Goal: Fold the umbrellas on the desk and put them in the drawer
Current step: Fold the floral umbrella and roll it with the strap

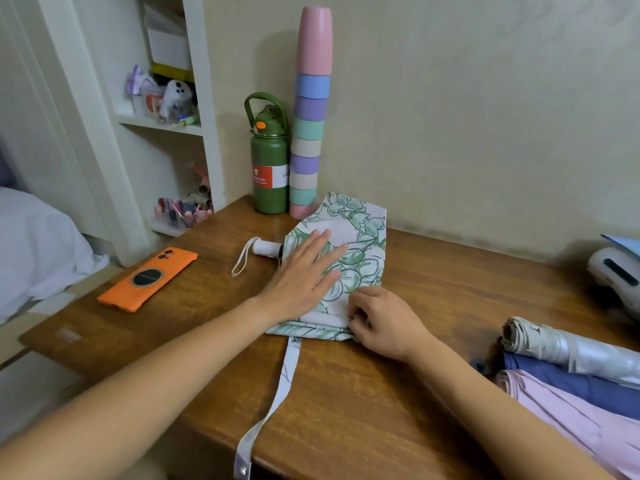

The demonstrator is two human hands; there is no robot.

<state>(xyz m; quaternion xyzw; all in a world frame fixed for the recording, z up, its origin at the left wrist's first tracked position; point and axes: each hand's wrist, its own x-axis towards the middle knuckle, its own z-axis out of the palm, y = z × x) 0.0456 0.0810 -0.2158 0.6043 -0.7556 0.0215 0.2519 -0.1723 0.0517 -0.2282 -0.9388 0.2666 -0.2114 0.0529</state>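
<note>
While the wooden desk (pixel 398 393) fills most of the view, the floral umbrella (pixel 356 247) lies flattened near its middle, toward the far wall. Canopy white with green flower and leaf print, pressed into a rough rectangle. White handle (pixel 265 248) sticks out the left end, with a pale wrist loop (pixel 242 259) trailing left on the wood. A long closing strap (pixel 277 407) runs from the near edge of the canopy toward the near desk edge and hangs over it; a snap shows at its end.

Right near corner: three rolled umbrellas lying side by side, touching. Silver-white one (pixel 571 348) farthest, blue one (pixel 581 382) in the middle, pink one (pixel 581 420) nearest.

Far left, white shelving (pixel 204 133). Upper shelf holds a clear container with small packets and a white plush figure (pixel 178 95). Lower shelf holds a clear organiser (pixel 181 213) of pens and small sticks; contents too small to tell further.

Far edge of desk: tall stack of pastel cups (pixel 310 112), upside down, beside a green bottle (pixel 269 168) with carry handle. Orange phone (pixel 149 278) lies face down at left. White device (pixel 616 275) at right edge, partly cut off.

Left hand (pixel 304 275) lies flat, fingers straight, pressing on the left half of the canopy just right of the handle. Right hand (pixel 384 323) sits at the canopy's near right corner, fingers curled, pinching the fabric fold there. Hands apart, both on the floral umbrella.
</note>
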